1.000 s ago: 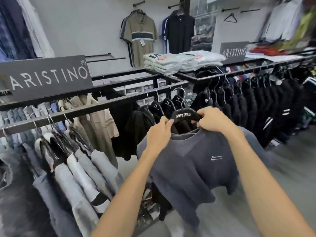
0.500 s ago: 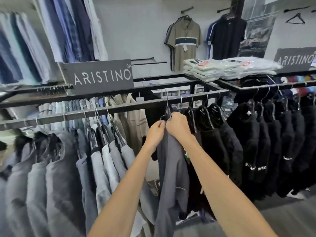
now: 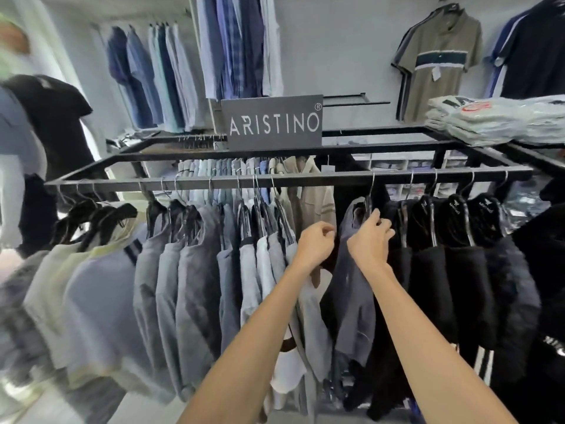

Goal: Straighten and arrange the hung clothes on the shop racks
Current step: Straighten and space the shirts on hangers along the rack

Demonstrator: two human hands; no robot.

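A dark grey sweatshirt [image 3: 351, 286] hangs edge-on on a black hanger from the black rack rail [image 3: 305, 181], between pale grey tops [image 3: 263, 270] on its left and black fleece tops [image 3: 434, 280] on its right. My right hand [image 3: 371, 237] grips the sweatshirt's shoulder at the hanger, thumb up beside the hook. My left hand [image 3: 316, 243] hovers in the gap just left of it, fingers curled with nothing in them.
An ARISTINO sign [image 3: 273, 122] stands on the rack top. Folded bagged shirts [image 3: 495, 117] lie at the right. Shirts hang on the back wall, with an olive polo [image 3: 440, 62] among them. A blurred person [image 3: 18, 123] stands at the far left.
The dark grey sweatshirt went from facing me in both hands to hanging edge-on on the rail. My left hand has let go and drawn left. The view swung left.
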